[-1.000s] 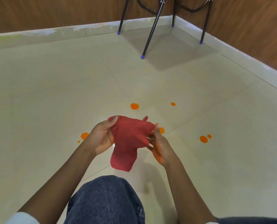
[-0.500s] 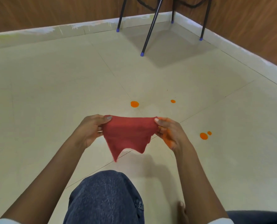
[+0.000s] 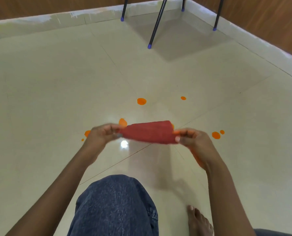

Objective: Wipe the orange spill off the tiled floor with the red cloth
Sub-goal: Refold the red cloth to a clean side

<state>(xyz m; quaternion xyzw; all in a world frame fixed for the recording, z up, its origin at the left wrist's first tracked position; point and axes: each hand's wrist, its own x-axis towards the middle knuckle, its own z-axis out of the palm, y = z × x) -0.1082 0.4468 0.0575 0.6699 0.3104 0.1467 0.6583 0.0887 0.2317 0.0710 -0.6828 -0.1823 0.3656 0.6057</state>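
Hands now hold red cloth folded flatter.

Glossy tiled floor, matt red cloth

The left hand and right hand pinch opposite ends of the red cloth, held apparently folded above the tiled floor. Orange spill spots remain unwiped.
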